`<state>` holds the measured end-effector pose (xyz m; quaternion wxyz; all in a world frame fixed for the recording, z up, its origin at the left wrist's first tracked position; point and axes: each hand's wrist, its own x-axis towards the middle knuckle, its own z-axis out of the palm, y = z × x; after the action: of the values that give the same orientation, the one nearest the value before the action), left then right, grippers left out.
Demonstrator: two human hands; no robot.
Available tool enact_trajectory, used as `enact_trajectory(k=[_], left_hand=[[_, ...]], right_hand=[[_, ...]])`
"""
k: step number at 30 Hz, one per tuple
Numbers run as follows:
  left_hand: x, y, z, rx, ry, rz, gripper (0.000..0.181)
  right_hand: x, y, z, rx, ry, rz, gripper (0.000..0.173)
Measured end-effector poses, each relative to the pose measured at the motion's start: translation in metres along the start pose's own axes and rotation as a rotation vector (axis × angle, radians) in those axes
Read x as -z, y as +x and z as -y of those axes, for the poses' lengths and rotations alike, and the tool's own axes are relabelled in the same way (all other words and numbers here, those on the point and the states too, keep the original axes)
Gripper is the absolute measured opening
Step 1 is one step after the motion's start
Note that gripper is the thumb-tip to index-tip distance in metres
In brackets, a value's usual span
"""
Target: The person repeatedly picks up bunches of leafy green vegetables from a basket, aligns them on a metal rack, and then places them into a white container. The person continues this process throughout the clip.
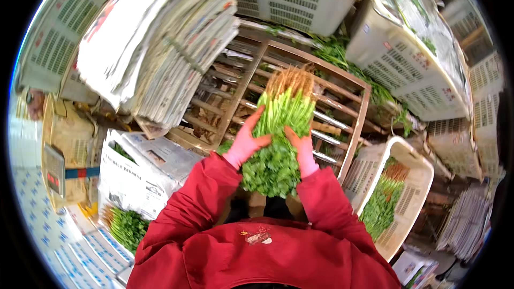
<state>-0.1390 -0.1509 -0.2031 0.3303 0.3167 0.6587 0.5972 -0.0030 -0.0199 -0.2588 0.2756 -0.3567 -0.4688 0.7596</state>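
A thick bunch of leafy green herbs [273, 164], which look like coriander, lies between my hands, its brown roots pointing away from me and its leaves towards my body. My left hand [249, 139] grips the bunch's left side, thumb across the stems. On the right side, my right hand [301, 146] holds it with the thumb over the stems and the other fingers partly hidden. Beneath the bunch is a metal-framed rack with bars [357, 128].
A tall newspaper stack [160, 60] stands at the upper left. Plastic crates [409, 72] line the back and right. A crate [417, 200] at right holds more herbs. Newspaper-wrapped goods [136, 176], another herb bunch [127, 226] and a scale display [54, 172] are at left.
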Motion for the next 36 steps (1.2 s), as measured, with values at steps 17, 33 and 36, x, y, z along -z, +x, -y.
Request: enact_trajectory(k=[17, 33, 36], left_hand=[[0.240, -0.429, -0.042, -0.092, 0.224, -1.284, 0.099], [0.375, -0.515, 0.106, 0.459, 1.071, -0.805, 0.083], [0.384, -0.507, 0.142, 0.310, 0.913, -0.835, 0.099]], right_hand=[[-0.360, -0.270, -0.097, 0.166, -0.475, 0.995, 0.080], [-0.513, -0.356, -0.261, 0.643, -1.476, 1.042, 0.083], [-0.508, -0.334, -0.285, 0.609, -1.256, 0.979, 0.080]])
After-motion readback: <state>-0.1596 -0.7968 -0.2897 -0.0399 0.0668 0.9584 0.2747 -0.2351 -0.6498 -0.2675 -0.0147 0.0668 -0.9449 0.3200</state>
